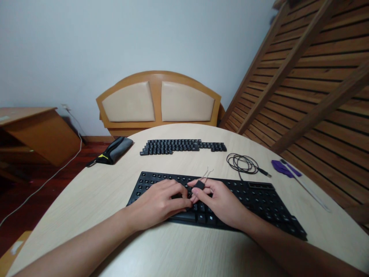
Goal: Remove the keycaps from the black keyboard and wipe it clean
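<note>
My right hand [215,194] is closed around a keycap puller [200,185] with a small black handle. Its two thin wires point up and away from me. My left hand [165,196] is curled in a pinch beside my right fingertips. What lies between its fingers is hidden. Both hands are over a black keyboard [268,209]. On its left part, bare switches show where caps are off, while keycaps sit on its front and right parts. Behind it, loose black keycaps [173,146] are laid out in rows.
The keyboard's coiled cable [242,163] lies at the back right. Further right are a purple cloth [281,168] and a slim brush [305,186]. A dark pouch [112,151] rests at the round table's [95,204] back left edge. A headboard [158,98] stands behind.
</note>
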A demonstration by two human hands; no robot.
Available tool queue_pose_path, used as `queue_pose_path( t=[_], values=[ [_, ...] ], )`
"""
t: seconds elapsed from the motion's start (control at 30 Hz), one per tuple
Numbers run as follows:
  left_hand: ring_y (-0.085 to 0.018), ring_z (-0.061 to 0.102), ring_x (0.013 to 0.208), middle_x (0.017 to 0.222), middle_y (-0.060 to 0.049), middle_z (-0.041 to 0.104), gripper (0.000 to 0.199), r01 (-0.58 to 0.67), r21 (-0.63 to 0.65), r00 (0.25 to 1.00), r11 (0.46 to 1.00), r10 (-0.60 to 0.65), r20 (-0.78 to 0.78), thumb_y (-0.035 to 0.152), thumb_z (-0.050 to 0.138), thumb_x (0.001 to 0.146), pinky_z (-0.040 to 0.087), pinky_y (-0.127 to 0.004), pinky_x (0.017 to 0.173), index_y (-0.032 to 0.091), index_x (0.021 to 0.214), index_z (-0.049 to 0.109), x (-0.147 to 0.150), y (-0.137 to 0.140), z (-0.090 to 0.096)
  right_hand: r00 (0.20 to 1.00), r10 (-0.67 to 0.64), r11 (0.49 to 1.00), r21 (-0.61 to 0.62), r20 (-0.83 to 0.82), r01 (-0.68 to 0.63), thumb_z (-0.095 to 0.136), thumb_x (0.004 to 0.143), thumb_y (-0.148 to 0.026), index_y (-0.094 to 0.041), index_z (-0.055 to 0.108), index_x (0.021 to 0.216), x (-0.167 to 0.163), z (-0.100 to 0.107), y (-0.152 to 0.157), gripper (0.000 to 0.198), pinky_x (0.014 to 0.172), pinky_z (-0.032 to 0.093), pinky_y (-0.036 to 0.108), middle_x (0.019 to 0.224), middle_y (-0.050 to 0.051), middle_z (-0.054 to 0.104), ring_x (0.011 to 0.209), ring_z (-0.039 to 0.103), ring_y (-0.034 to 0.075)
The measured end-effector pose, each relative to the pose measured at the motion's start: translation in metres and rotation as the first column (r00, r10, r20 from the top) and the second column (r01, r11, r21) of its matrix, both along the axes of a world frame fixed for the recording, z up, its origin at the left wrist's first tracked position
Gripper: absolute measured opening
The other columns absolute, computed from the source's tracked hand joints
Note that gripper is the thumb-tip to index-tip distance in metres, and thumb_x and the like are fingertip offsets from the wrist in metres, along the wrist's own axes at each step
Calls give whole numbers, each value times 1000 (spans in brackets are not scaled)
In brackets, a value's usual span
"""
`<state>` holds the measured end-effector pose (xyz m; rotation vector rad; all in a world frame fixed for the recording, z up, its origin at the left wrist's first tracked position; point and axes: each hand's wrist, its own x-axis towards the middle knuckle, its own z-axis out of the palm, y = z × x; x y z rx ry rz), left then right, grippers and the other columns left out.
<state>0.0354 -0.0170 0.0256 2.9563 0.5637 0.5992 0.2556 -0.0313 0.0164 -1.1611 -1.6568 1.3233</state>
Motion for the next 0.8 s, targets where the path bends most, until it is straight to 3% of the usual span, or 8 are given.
queue_pose_path(
  t=[0.47,0.8],
  values=[
    [-19,58,81,96,-5,69,20,21,135,998,991,-14,-55,22,45,105,42,-30,69,18,112,62,2,-2,3,1000,-6,999,47,22,5,59,92,-37,-15,64,104,1,-2,1,25,76,57,30,79,4,76,76,73,18],
    [-18,59,80,96,-6,68,26,43,182,996,982,-29,-79,21,38,105,46,-31,72,17,112,62,2,-2,3,999,-19,999,44,-33,20,62,90,-44,-16,65,104,0,-1,1,32,75,58,30,79,4,75,76,74,19]
  ],
)
